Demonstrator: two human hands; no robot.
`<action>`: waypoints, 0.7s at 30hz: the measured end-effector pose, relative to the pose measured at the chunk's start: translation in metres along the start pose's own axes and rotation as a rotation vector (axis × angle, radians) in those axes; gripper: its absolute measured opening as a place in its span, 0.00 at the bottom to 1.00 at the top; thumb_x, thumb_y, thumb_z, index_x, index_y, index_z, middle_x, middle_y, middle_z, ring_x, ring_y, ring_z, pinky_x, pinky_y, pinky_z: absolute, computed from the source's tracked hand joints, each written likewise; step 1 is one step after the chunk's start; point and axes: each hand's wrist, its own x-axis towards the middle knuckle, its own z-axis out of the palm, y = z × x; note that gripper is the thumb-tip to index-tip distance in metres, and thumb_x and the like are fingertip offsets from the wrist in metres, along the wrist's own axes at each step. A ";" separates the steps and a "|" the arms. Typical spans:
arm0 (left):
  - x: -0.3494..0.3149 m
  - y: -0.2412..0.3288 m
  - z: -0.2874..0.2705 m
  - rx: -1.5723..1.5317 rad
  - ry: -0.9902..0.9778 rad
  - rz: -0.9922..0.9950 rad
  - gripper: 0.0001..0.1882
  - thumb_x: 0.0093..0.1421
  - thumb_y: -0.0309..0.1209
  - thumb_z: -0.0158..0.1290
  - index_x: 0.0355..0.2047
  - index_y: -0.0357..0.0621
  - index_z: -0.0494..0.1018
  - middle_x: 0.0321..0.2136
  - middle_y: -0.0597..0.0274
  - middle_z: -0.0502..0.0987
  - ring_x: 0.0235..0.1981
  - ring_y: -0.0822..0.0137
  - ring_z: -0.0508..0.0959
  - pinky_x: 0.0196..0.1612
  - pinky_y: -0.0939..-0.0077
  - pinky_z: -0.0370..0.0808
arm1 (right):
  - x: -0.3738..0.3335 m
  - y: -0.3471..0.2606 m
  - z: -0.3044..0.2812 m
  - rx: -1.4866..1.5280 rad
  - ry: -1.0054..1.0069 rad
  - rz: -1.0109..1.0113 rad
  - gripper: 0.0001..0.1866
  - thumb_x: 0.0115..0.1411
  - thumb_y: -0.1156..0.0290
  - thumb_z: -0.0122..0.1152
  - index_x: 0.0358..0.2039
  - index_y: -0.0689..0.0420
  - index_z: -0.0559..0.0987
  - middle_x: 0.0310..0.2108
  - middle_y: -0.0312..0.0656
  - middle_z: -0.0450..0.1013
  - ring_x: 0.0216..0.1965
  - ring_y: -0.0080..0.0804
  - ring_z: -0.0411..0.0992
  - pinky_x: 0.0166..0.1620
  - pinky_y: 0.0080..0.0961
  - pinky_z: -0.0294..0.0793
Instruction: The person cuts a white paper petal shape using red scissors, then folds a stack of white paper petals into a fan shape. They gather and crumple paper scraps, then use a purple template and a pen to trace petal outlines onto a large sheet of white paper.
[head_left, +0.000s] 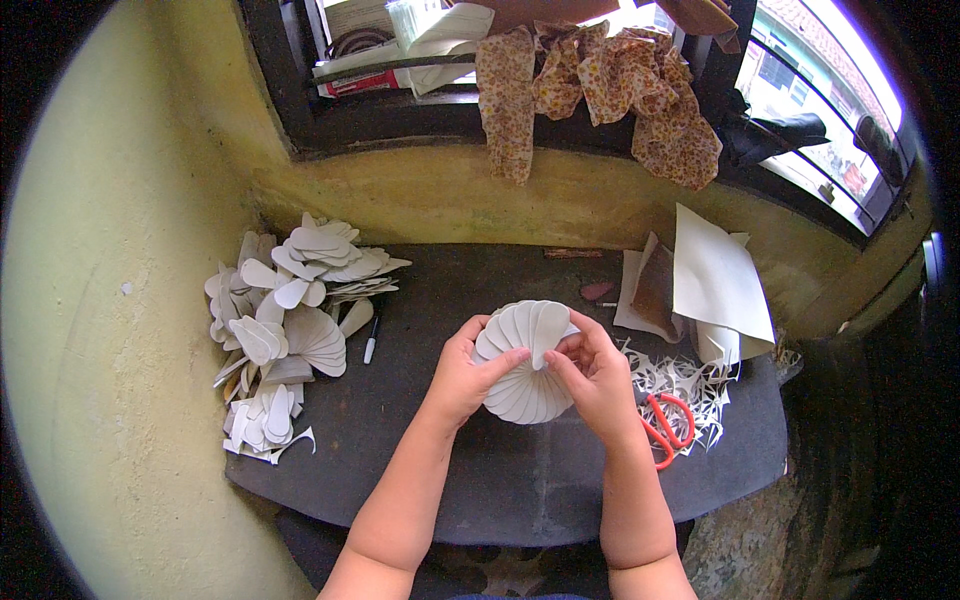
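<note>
Between my two hands, above the middle of the dark table, is a round fan of overlapping white petal-shaped pieces (528, 395). My left hand (468, 372) grips its left side, thumb on the front near the centre and fingers behind. On the right side my right hand (592, 375) pinches it the same way, its thumb close to the centre. The fingers behind the fan are partly hidden. A large heap of similar white and grey petal pieces (318, 255) lies at the table's left, with a fanned stack (318, 342) among them.
Red-handled scissors (672, 425) lie at the right by white offcuts (690, 385). Behind them stand white sheets (715, 280). A marker (371, 340) lies beside the heap on the black table (480, 490). Patterned cloth (640, 85) hangs from the window ledge.
</note>
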 end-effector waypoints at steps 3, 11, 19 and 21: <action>-0.001 0.001 0.001 -0.007 0.001 0.004 0.23 0.49 0.29 0.65 0.44 0.39 0.69 0.37 0.60 0.77 0.39 0.71 0.77 0.44 0.74 0.74 | -0.001 -0.001 0.000 0.002 0.007 -0.007 0.25 0.55 0.77 0.63 0.54 0.64 0.68 0.29 0.40 0.75 0.29 0.20 0.73 0.33 0.19 0.73; -0.002 0.002 0.002 -0.010 0.010 0.020 0.22 0.51 0.30 0.65 0.44 0.38 0.69 0.38 0.60 0.77 0.39 0.71 0.76 0.44 0.75 0.73 | -0.001 -0.003 0.001 -0.029 0.020 -0.047 0.25 0.55 0.77 0.63 0.53 0.63 0.68 0.29 0.41 0.76 0.29 0.22 0.73 0.33 0.20 0.74; -0.001 0.000 0.002 -0.016 0.025 0.034 0.23 0.50 0.29 0.65 0.44 0.39 0.68 0.38 0.60 0.76 0.39 0.71 0.77 0.44 0.74 0.74 | -0.001 -0.004 0.001 -0.011 0.017 -0.034 0.25 0.56 0.78 0.62 0.53 0.64 0.67 0.30 0.40 0.74 0.30 0.21 0.73 0.35 0.19 0.73; -0.001 0.001 0.002 -0.018 0.025 0.036 0.22 0.50 0.29 0.65 0.43 0.39 0.68 0.38 0.60 0.76 0.39 0.71 0.77 0.44 0.74 0.74 | -0.002 -0.009 0.001 -0.001 0.000 0.015 0.24 0.56 0.82 0.60 0.53 0.65 0.66 0.31 0.38 0.72 0.33 0.19 0.72 0.37 0.16 0.72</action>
